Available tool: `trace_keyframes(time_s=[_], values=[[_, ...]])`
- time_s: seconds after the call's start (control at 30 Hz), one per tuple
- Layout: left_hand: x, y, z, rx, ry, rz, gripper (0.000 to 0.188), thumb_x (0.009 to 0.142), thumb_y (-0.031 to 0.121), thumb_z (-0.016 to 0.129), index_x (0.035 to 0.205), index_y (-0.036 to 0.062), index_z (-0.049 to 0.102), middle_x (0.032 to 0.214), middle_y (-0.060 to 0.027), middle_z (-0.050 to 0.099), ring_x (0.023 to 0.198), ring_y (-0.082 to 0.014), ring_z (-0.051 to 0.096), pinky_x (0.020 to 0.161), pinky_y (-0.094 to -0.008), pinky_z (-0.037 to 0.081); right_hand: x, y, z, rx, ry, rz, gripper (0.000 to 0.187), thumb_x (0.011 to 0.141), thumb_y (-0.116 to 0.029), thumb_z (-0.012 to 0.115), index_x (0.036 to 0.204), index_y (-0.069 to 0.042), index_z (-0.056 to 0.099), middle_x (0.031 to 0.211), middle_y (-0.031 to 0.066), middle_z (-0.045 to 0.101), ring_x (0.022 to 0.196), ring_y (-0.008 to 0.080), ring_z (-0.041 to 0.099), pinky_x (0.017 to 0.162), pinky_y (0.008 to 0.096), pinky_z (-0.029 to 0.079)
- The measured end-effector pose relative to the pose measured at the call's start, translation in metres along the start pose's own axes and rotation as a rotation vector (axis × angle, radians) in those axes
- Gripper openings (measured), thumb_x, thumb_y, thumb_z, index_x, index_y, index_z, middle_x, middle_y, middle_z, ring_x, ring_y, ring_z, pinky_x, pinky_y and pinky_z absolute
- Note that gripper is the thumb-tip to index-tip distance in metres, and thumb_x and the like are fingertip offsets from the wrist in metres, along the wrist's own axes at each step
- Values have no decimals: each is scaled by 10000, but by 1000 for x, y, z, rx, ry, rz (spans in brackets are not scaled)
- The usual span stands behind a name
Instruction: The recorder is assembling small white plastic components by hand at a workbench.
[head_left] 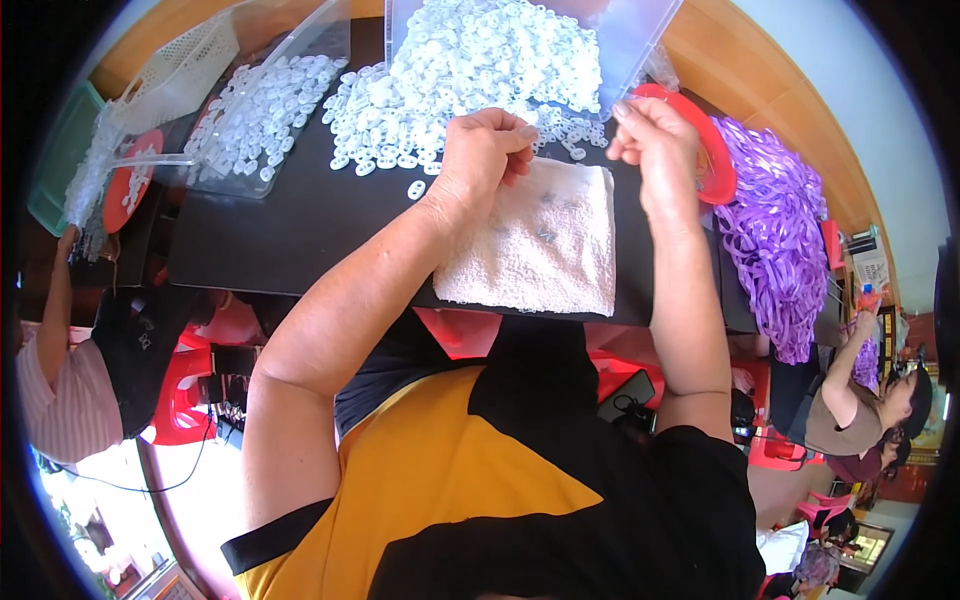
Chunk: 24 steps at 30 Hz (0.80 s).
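My left hand (pixel 482 152) is raised over the far left corner of a pale folded towel (pixel 540 265), its fingers pinched together. Level with it, at the right, my right hand (pixel 657 140) also has thumb and fingertips pressed together, near a red round plate (pixel 718 165). Whatever either pinch holds is too small to make out. A few tiny dark bits (pixel 547 235) lie on the towel. Beyond my hands, small white oval pieces with two holes (pixel 480 50) heap out of a clear plastic bin onto the dark table. One loose white piece (pixel 416 189) lies left of my left wrist.
Purple ribbon (pixel 770 230) is piled at the right, hanging over the table edge. Another clear bin (pixel 262 120) of white pieces stands at the left, near a red plate (pixel 145 165) and a white basket (pixel 185 70). People work at both sides.
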<state>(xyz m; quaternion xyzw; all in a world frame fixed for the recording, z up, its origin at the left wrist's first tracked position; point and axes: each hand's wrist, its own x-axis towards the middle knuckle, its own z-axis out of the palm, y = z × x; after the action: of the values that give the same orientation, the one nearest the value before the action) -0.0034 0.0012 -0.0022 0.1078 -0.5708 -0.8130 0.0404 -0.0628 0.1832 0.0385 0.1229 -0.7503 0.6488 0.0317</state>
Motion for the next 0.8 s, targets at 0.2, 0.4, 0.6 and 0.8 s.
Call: trace_keyframes(time_s=[0.2,0.4,0.6,0.8], values=[[0,1,2,-5,-20,-8,63,845,40,646,835,-22,636,648,-53,591,534,-120,521,484,-252,404,4,37,-20,-815,-133,-224,169,783,-210,735,843,-57,696,779,128,691,713,285,672,650,399,494],[2,-4,-1,8,-52,18,107,831,84,688,831,-9,636,650,-51,598,518,-124,533,474,-252,398,3,46,-8,-1072,-171,-367,163,821,-229,678,939,-120,707,906,134,698,843,329,669,715,458,504],[3,-4,-1,11,-57,20,113,829,88,690,831,-11,636,654,-51,604,515,-124,536,468,-250,396,10,54,-5,-1114,-248,-378,181,825,-242,675,947,-109,695,866,140,697,820,343,669,706,466,501],[2,-1,-2,2,-56,31,105,826,82,685,830,-11,637,655,-50,606,518,-123,538,471,-253,397,15,49,-2,-1136,-273,-322,227,805,-249,701,897,-47,655,811,161,690,792,358,666,691,481,490]])
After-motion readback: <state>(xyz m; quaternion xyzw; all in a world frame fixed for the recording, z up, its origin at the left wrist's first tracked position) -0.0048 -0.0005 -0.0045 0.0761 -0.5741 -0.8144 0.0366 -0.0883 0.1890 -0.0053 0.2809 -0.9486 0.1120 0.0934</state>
